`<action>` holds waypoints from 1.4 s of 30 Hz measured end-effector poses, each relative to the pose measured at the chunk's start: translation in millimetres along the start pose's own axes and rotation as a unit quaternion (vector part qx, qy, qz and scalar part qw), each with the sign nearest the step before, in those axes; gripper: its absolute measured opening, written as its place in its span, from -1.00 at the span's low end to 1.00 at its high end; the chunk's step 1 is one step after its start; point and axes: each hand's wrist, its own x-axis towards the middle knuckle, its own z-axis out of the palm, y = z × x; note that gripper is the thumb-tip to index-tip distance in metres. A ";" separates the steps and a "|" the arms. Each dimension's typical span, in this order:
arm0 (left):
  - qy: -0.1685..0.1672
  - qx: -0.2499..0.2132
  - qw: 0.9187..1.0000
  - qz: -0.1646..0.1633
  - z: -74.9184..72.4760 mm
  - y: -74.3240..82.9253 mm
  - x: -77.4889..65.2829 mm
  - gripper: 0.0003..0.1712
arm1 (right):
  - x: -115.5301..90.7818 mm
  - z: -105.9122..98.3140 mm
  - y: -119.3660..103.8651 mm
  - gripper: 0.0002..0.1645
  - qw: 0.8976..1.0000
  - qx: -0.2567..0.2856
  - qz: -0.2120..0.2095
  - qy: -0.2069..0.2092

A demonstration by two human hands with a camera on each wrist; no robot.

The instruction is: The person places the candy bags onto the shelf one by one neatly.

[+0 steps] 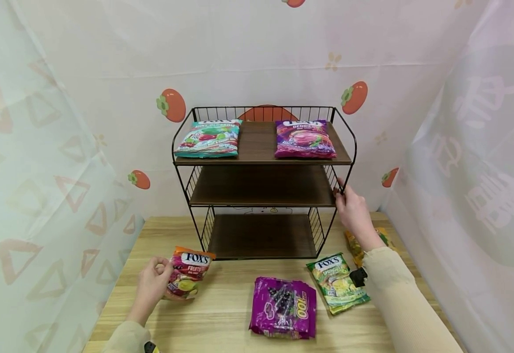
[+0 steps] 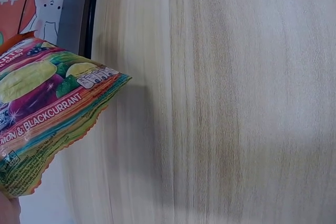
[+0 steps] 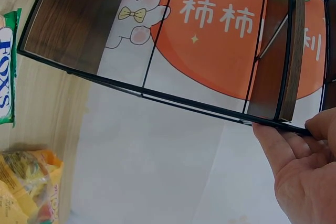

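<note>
My left hand (image 1: 154, 279) pinches the left edge of an orange and red Fox's Fruits candy bag (image 1: 190, 272), raised over the wooden table. The bag's lower part (image 2: 47, 103) fills the left of the left wrist view; just a bit of the hand shows there. My right hand (image 1: 353, 208) grips the right side frame of a three-tier wire shelf rack (image 1: 263, 163) at the middle tier. In the right wrist view, its thumb and fingers (image 3: 278, 148) are around the black wire. The middle and bottom boards hold nothing.
A teal Fox's bag (image 1: 210, 139) and a purple Berries bag (image 1: 305, 139) lie on the top tier. On the table (image 1: 221, 323) are a purple blackcurrant candy bag (image 1: 283, 308), a green Fox's bag (image 1: 337, 284) and a yellow bag (image 1: 385, 238), partly behind the right arm.
</note>
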 end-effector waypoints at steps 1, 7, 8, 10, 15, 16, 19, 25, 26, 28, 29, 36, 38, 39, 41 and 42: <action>0.001 -0.001 1.000 -0.001 0.2 0.4 -0.3 -0.71 | -0.1 0.2 -0.2 -0.47 1.000 0.000 -0.004 0.003; 0.005 -0.007 1.000 -0.006 1.4 2.7 -2.0 -0.64 | -0.6 0.4 -0.8 -0.47 1.000 0.002 -0.011 0.007; 0.006 -0.008 1.000 -0.007 1.5 3.1 -2.4 -0.64 | -0.7 0.4 -0.8 -0.47 1.000 0.003 -0.009 0.005; 0.007 -0.010 1.000 -0.009 1.6 3.7 -3.0 -0.62 | -0.8 0.2 -0.9 -0.46 1.000 0.003 -0.007 0.002; 0.012 -0.014 1.000 -0.015 1.6 6.1 -3.5 -0.60 | -0.9 0.1 -1.0 -0.46 1.000 0.003 -0.007 0.001; 0.013 -0.015 1.000 -0.016 1.6 6.6 -3.6 -0.59 | -0.7 0.3 -0.9 -0.46 1.000 0.003 -0.008 0.001; 0.015 -0.023 0.999 -0.021 1.4 9.0 -4.1 -0.57 | -0.7 0.6 -0.8 -0.47 1.000 0.004 -0.008 0.003; 0.013 -0.066 0.997 -0.034 1.3 16.2 -5.1 -0.52 | -1.0 0.8 -0.3 -0.47 1.000 0.002 -0.006 0.003; 0.013 -0.074 0.997 -0.036 1.3 17.6 -5.3 -0.52 | -1.0 0.8 -0.4 -0.48 1.000 0.002 -0.007 0.004; 0.015 -0.086 0.995 -0.038 1.1 20.4 -5.5 -0.53 | -1.1 0.8 -0.4 -0.48 1.000 0.001 -0.006 0.003; 0.014 -0.094 0.995 -0.039 0.8 21.6 -5.7 -0.53 | -1.0 0.8 -0.3 -0.48 1.000 0.001 -0.006 0.004; 0.006 -0.163 0.985 -0.054 -1.0 30.5 -6.4 -0.51 | -0.8 0.8 -0.7 -0.47 1.000 0.001 -0.005 0.001; 0.006 -0.199 0.978 -0.057 -0.3 33.9 -6.5 -0.53 | -1.0 0.4 -1.0 -0.47 1.000 0.001 -0.001 -0.001; 0.008 -0.216 0.975 -0.059 0.1 36.0 -6.8 -0.55 | -1.0 0.2 -1.1 -0.47 1.000 0.001 0.001 -0.002; 0.013 -0.250 0.966 -0.062 1.2 40.5 -7.5 -0.58 | -0.9 0.2 -1.1 -0.47 1.000 0.000 0.002 -0.003; 0.018 -0.269 0.961 -0.065 1.8 42.5 -7.9 -0.60 | -0.9 0.3 -1.1 -0.47 1.000 -0.001 0.001 -0.003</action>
